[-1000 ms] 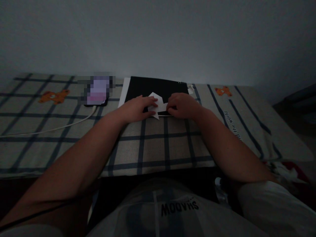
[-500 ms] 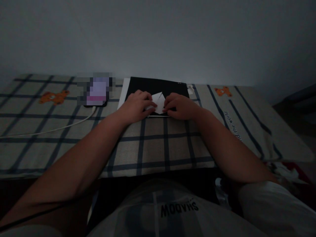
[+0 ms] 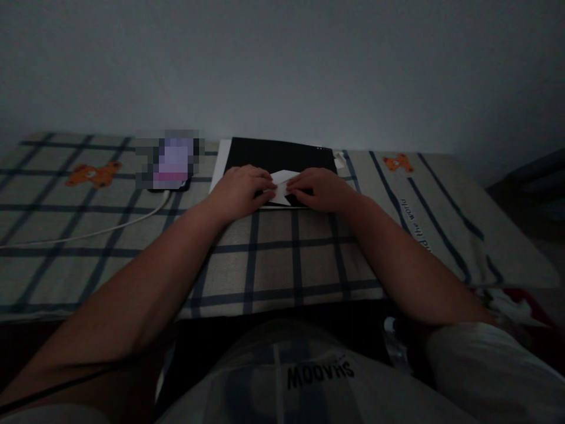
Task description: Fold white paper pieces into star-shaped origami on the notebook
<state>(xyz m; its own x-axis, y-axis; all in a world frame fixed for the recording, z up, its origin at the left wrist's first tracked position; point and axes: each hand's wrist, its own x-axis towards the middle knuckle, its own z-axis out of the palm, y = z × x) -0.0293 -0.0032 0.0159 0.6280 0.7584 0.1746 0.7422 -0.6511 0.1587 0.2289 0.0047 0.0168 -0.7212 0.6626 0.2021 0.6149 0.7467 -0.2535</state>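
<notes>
Paper (image 3: 282,187): white folded piece, lying flat on the black board, near the board's front edge, between my two hands.
Left hand (image 3: 241,189): palm down, fingers stretched and pressing on the left part of the paper; it is not closed around anything.
Right hand (image 3: 318,188): palm down too, fingers flat on the right part of the paper, fingertips almost meeting those of the left hand; nothing is gripped in it.
Black board (image 3: 278,156): dark flat rectangle at the back edge of the bed, close to the wall, with a white sheet (image 3: 219,165) showing along its left side.
Bed cover (image 3: 273,259): grey cloth with dark blue check lines; my forearms rest across it. Two orange bear prints, one (image 3: 90,175) at the back left, one (image 3: 398,162) at the back right.
Phone (image 3: 170,171): just left of the board, screen lit and blurred; a white cable (image 3: 88,233) runs from it toward the left edge of the bed.
Small white scrap (image 3: 339,158): at the back right corner of the board; too dim to tell what it is.
Light: the room is dark, so fine folds of the paper are not clear.
</notes>
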